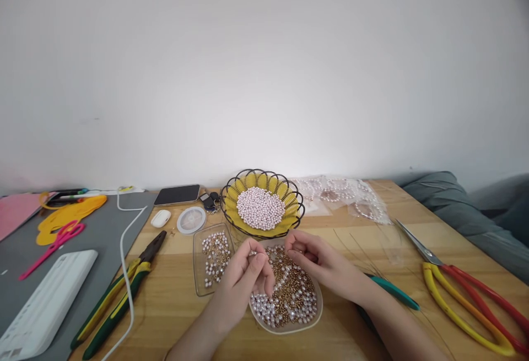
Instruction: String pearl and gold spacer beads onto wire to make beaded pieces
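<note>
Both hands hover over a pale shallow dish (286, 330) of mixed white pearl and gold beads (295, 286). My left hand (246, 278) is on its left side, thumb pressed to the fingertips. Over the dish's upper right, my right hand (318, 256) has its thumb and fingers pinched together. Whatever either pinch holds is too small or hidden to make out. Close by on the left, a clear rectangular tray (200, 293) contains pearl beads and gold pieces. Behind the dish stands a yellow basket (291, 206) with a black wire rim, holding many pinkish-white beads (260, 208).
Green-yellow pliers (118, 300), a white cable (126, 264), a spool (191, 220) and a phone (177, 194) lie left. Large red-yellow scissors (458, 295), a green-handled tool (394, 291), thin wires and bagged bead strands (343, 193) are right. A person's clothed leg (450, 206) is beyond.
</note>
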### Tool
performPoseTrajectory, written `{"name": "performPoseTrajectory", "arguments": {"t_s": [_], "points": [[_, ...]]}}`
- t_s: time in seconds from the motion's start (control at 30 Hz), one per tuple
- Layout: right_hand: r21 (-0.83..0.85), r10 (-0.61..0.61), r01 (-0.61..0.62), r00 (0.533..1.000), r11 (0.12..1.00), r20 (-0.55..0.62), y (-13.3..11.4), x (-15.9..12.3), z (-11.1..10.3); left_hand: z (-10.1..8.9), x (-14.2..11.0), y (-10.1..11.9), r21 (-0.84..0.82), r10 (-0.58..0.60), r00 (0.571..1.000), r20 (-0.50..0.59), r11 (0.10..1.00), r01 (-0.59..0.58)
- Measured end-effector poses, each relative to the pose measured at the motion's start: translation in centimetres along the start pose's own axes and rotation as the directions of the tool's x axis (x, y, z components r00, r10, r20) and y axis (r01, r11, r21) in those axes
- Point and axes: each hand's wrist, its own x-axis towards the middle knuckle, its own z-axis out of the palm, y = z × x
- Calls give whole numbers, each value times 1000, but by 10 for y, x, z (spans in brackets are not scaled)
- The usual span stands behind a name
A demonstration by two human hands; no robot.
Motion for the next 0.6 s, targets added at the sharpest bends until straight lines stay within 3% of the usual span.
{"name": "performPoseTrajectory", "arguments": {"t_s": [0.2,0.33,0.6], "points": [[-43,-16,16,1000,999,-20,0,2,0,-6,0,2,-36,134,991,-30,990,-135],[-89,-25,22,999,996,-37,4,4,-3,-12,-4,10,-146,233,972,-41,961,-236],[-169,-20,7,997,986,-76,6,7,-8,-36,-5,27,-183,498,866,-46,848,-497]]}}
